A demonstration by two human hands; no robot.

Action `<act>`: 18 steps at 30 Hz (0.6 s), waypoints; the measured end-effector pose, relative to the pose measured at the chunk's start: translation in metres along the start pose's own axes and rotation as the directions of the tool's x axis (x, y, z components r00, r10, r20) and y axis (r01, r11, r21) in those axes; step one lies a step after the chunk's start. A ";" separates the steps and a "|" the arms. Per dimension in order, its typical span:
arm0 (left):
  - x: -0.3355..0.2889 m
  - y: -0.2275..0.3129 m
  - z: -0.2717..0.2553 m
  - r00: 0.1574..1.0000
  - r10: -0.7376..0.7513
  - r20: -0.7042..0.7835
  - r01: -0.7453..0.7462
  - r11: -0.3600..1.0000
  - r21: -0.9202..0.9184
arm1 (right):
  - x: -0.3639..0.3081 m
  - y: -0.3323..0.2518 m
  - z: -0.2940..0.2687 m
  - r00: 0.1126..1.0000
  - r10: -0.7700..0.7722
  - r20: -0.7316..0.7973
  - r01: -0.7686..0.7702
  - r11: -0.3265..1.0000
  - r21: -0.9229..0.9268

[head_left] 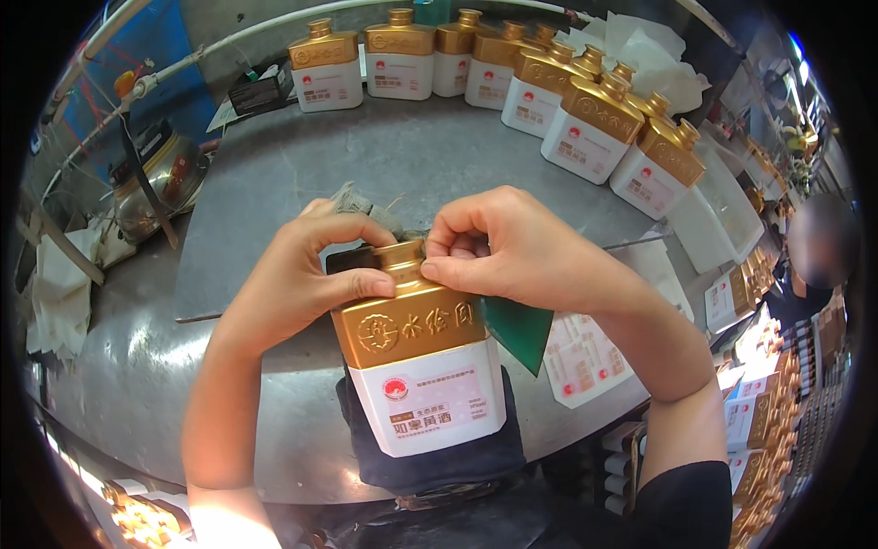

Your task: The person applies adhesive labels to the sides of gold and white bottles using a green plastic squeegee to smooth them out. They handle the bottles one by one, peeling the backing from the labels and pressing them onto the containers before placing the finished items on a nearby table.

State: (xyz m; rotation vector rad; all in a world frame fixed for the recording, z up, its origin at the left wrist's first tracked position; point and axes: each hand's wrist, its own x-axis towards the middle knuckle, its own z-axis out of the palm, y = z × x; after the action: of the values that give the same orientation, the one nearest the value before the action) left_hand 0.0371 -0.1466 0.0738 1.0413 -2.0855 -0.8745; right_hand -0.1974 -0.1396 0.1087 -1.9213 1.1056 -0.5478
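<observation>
A flat-sided bottle [425, 393], gold on its shoulders and neck and white below with a printed label, stands tilted in front of me on a dark cloth pad [448, 465]. My left hand [320, 265] grips it at the neck, thumb in front and fingers behind. At the right side of the neck, my right hand [503, 242] is closed in a pinch, thumb against forefinger. Anything between those fingertips is too small to make out. Behind the neck lies a crumpled greyish cloth [370, 212], partly hidden by my hands. A green sheet-like piece [521, 331] shows below my right wrist.
Several similar gold-and-white bottles [590, 133] stand along the far and right edges of the grey worktop [274, 174]. A sheet of labels [585, 361] lies to the right, near a white tray [718, 215]. A metal kettle [160, 174] sits at left. Another person [819, 252] is at far right.
</observation>
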 end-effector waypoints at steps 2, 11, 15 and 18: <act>0.001 -0.001 0.001 1.000 0.031 -0.008 -0.030 0.999 0.021 | 0.001 0.000 0.000 1.000 -0.011 0.002 0.011 1.000 -0.015; 0.006 -0.010 0.000 0.999 0.040 0.033 -0.037 0.994 -0.100 | 0.001 -0.001 0.001 0.999 -0.035 -0.012 0.035 0.998 -0.044; 0.007 -0.013 -0.001 0.998 0.033 0.052 -0.026 0.991 -0.134 | 0.002 0.001 0.001 0.999 -0.048 -0.014 0.047 0.998 -0.047; 0.009 -0.014 -0.002 0.997 0.027 0.074 -0.017 0.992 -0.127 | 0.002 -0.001 -0.001 0.999 -0.039 -0.003 0.039 0.998 -0.041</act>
State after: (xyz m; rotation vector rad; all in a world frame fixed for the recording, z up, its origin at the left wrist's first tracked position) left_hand 0.0403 -0.1617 0.0660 0.9301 -2.0700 -1.0345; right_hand -0.1961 -0.1415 0.1098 -1.9812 1.0914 -0.5540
